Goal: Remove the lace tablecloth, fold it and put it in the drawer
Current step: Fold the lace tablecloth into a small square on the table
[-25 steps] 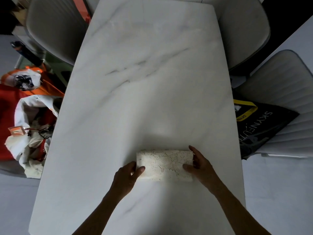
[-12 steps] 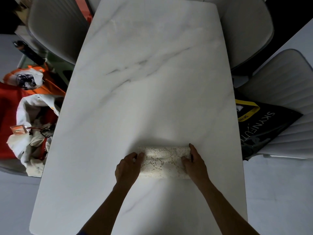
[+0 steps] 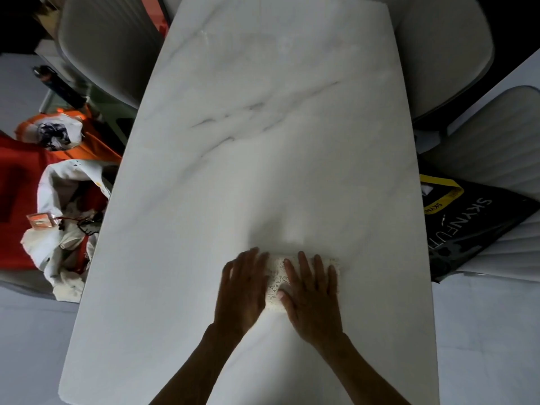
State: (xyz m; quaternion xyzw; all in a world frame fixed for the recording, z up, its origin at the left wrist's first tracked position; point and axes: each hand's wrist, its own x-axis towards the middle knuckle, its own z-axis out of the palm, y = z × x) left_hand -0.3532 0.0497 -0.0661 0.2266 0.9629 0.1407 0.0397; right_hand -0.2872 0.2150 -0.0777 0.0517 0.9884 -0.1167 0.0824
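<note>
The cream lace tablecloth (image 3: 276,283), folded into a small thick packet, lies on the white marble table (image 3: 263,141) near its front edge. My left hand (image 3: 244,286) lies flat on the packet's left part with its fingers spread. My right hand (image 3: 314,293) lies flat on the right part, fingers apart, thumb on the lace. Only a strip of lace shows between the two hands and past the right fingertips. No drawer is in view.
Grey padded chairs stand at the far left (image 3: 108,45), far right (image 3: 441,51) and right (image 3: 493,147). A black printed bag (image 3: 464,229) lies on the right chair. Left of the table is a heap of white and orange-red cloth and bags (image 3: 58,217).
Both hands have moved from the packet's two ends onto its top and now press it flat. The packet looks shorter than a second ago.
</note>
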